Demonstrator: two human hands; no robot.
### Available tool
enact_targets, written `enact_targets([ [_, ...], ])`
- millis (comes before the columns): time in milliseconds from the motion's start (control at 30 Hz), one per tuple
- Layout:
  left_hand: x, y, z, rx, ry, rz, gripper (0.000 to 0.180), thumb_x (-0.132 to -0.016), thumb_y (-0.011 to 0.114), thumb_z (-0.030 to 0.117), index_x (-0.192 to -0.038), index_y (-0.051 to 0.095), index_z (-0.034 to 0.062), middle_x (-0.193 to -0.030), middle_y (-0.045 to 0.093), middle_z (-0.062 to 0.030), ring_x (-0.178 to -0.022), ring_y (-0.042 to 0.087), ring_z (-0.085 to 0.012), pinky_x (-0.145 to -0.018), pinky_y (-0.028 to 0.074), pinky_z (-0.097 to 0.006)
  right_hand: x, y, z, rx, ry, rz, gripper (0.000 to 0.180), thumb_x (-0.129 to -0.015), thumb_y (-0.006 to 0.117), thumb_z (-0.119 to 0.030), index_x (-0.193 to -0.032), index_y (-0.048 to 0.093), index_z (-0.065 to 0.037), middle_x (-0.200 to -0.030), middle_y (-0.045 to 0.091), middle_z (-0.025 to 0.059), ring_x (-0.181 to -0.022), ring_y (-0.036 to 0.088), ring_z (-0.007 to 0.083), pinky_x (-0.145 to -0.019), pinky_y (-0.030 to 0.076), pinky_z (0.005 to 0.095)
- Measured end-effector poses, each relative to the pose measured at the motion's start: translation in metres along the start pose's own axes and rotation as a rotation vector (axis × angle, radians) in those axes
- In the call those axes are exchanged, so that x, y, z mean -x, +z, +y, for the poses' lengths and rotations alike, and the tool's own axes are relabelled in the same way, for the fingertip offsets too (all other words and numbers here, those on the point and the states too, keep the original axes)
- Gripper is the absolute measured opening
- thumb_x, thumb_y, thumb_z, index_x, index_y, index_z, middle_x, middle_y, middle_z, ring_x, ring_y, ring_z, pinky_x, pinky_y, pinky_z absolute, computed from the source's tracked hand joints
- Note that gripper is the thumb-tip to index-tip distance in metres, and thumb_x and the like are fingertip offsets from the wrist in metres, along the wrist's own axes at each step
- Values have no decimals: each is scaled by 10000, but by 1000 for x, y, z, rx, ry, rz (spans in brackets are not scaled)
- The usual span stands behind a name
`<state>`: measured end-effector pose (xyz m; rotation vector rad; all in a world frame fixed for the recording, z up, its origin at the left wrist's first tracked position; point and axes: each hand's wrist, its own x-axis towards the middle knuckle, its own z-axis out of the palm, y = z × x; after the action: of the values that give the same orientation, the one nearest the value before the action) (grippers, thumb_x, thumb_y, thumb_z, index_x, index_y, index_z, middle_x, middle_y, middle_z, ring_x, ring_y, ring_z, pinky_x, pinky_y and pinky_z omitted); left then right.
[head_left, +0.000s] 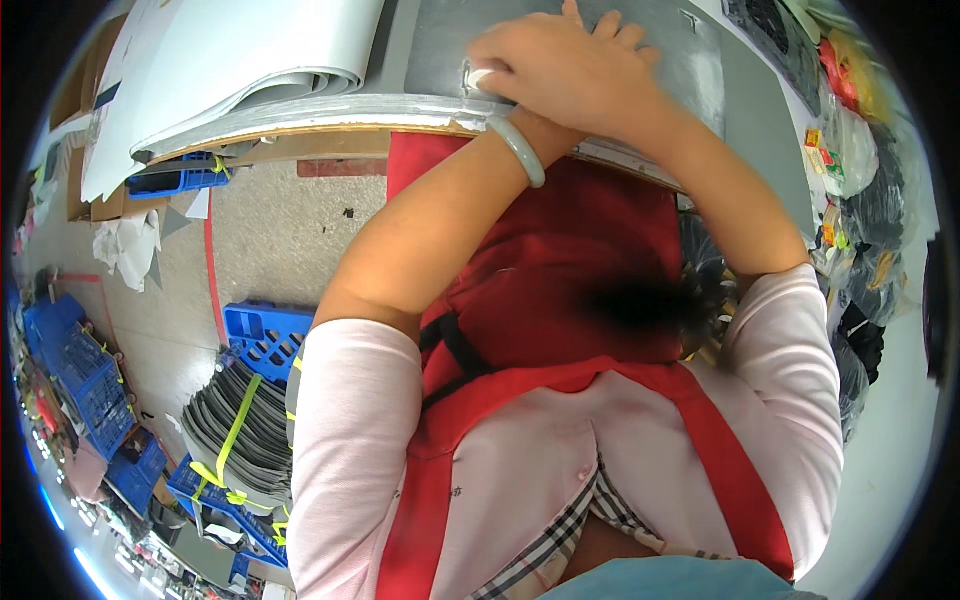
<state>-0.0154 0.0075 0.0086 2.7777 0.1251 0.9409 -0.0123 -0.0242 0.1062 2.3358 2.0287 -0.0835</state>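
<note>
My forearms cross at the wrists over a worktable, the right one on top. My left hand [625,36], on the arm with a pale bangle [517,152], lies mostly hidden beneath my right hand. Its fingertips show spread on the dark grey sheet [440,50]. My right hand [560,75] reaches across to the left with its fingers bent down near the sheet's front edge. A small white piece [480,77] shows at its fingers; what exactly it is cannot be made out.
A rolled white sheet [250,60] lies on the table at left. Below stand a blue crate [262,335] and a bundle of dark curved pieces [235,425] tied with yellow-green strap. Bagged goods [870,200] line the right side. More blue crates [85,380] stand at far left.
</note>
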Motion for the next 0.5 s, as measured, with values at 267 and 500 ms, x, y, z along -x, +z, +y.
enact_targets([
  [267, -20, -14, 11, 21, -81, -133, 306, -988, 532, 234, -1184, 687, 57, -1289, 625, -158, -1308, 539, -348, -1138, 286, -701, 90, 23, 213, -480, 520, 439, 286, -968, 718, -287, -1052, 744, -15, -902, 696, -25, -859, 583, 58, -824, 460, 239],
  [500, -6, -16, 4, 76, -108, -62, 270, -965, 565, 232, -1140, 688, 66, -1267, 630, -134, -1307, 539, -334, -1137, 301, -686, 109, 64, 247, -1047, 663, 518, 299, -968, 745, -270, -1113, 731, -9, -1041, 709, 18, -960, 644, 105, -928, 509, 260],
])
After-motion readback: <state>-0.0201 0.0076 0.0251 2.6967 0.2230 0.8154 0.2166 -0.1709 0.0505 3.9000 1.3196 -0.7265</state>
